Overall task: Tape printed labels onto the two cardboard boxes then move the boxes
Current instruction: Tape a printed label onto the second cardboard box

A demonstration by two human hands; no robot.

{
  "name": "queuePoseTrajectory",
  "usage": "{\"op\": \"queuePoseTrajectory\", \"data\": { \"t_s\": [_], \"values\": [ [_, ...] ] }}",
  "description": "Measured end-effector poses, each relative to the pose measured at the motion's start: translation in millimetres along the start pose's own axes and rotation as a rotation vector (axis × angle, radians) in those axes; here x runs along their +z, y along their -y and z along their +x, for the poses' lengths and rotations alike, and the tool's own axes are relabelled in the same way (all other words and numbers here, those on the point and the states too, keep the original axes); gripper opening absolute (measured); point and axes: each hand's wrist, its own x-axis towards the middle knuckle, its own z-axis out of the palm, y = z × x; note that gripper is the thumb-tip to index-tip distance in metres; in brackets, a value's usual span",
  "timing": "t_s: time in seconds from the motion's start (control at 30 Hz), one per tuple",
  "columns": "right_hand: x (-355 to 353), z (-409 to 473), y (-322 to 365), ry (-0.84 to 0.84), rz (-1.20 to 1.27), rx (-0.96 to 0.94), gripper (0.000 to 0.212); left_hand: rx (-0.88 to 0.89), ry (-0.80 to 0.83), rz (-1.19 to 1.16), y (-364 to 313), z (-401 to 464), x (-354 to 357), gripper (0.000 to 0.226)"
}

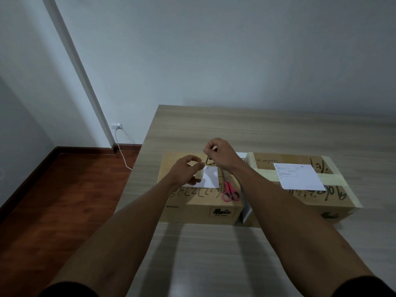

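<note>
- The left hand (186,170) curls round a roll of clear tape (198,173), holding it just above the left cardboard box (201,202).
- The right hand (218,151) is raised above the same box, thumb and forefinger pinched together; what they nip is too thin to tell.
- A white label (209,177) lies on that box, beside red-handled scissors (230,192).
- The right cardboard box (300,198) stands just beside it on the wooden table (214,254), bearing a printed label (300,175).
</note>
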Motion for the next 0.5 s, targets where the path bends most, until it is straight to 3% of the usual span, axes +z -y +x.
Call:
{"op": "queuePoseTrajectory", "data": {
  "t_s": [0.33,0.5],
  "values": [
    [-2.5,4.2,5.0,0.015,0.020,0.005,0.013,-0.065,0.016,-0.030,-8.2,-2.1,-0.8,0.029],
    [-3.7,3.8,5.3,0.019,0.025,-0.008,0.012,-0.095,0.069,-0.056,-10.5,-0.3,1.2,0.046]
  ]
}}
